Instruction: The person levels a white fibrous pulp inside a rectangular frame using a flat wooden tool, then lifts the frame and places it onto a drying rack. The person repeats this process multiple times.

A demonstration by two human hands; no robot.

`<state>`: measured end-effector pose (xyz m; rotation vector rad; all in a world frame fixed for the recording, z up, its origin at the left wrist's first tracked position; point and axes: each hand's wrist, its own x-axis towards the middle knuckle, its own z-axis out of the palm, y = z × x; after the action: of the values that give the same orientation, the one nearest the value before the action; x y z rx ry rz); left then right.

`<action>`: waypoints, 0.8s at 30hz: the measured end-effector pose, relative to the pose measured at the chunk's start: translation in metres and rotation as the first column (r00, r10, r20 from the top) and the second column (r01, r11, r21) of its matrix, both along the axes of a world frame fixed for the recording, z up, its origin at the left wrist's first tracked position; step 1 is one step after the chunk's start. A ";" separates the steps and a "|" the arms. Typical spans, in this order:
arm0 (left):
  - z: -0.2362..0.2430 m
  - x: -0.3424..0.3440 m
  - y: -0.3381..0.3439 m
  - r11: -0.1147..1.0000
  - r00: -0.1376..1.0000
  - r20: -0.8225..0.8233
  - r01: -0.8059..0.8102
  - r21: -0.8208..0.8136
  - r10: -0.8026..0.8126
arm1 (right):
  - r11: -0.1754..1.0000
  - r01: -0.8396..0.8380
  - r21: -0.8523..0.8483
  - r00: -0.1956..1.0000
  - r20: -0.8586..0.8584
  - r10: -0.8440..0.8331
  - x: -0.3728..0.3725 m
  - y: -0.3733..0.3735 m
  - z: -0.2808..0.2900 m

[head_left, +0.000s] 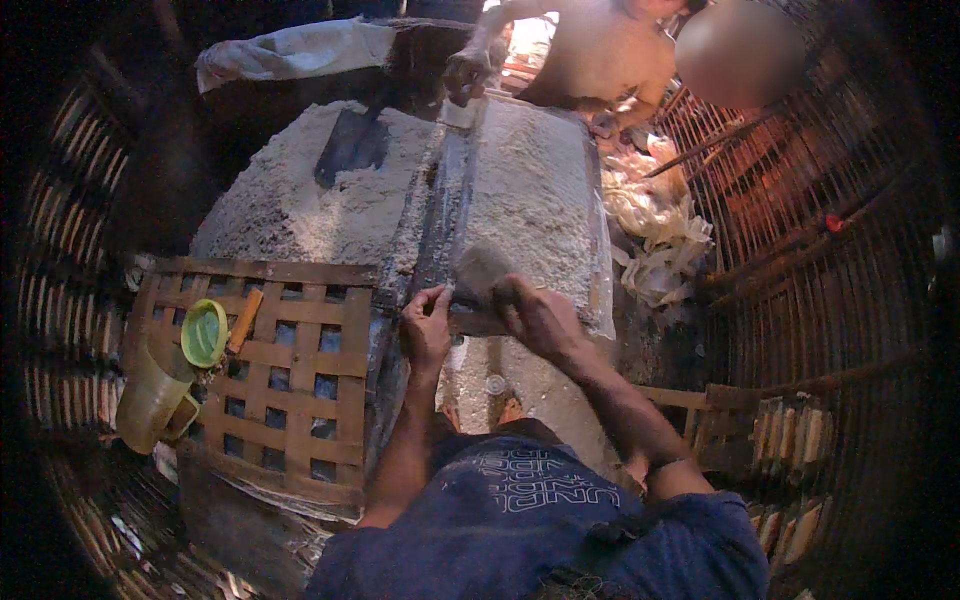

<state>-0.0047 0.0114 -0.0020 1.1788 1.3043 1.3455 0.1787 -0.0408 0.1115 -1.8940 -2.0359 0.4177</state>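
Observation:
A long tray point(535, 190) of pale, grainy material lies ahead of me, sloping away to the far side. My right hand point(535, 315) grips a flat grey scraper point(483, 265) over the tray's near end. My left hand point(427, 318) is at the near left corner of the tray, thumb and fingertips pressed together; what is between them is too small to name. A dark, powder-dusted rail point(432, 240) runs along the tray's left side. A large pale heap point(260, 200) lies left of it, with a dark flat piece point(350, 148) on top.
A co-worker point(580, 55) stands at the tray's far end, hands on it. A woven slatted panel point(255, 400) holds a green cup point(204, 333), a plastic jug point(150, 400) and an orange stick point(245, 320). Crumpled sacks point(660, 240) lie at the right; slatted walls point(790, 240) surround us.

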 end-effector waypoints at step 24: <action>-0.001 0.004 0.004 0.997 0.998 -0.042 0.053 0.053 -0.051 | 0.987 0.153 -0.051 0.988 0.020 -0.152 0.104 -0.069 0.011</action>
<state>-0.0009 0.0152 -0.0033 1.2751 1.2645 1.3327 0.2826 -0.1094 0.1224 -2.0734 -1.8895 0.4215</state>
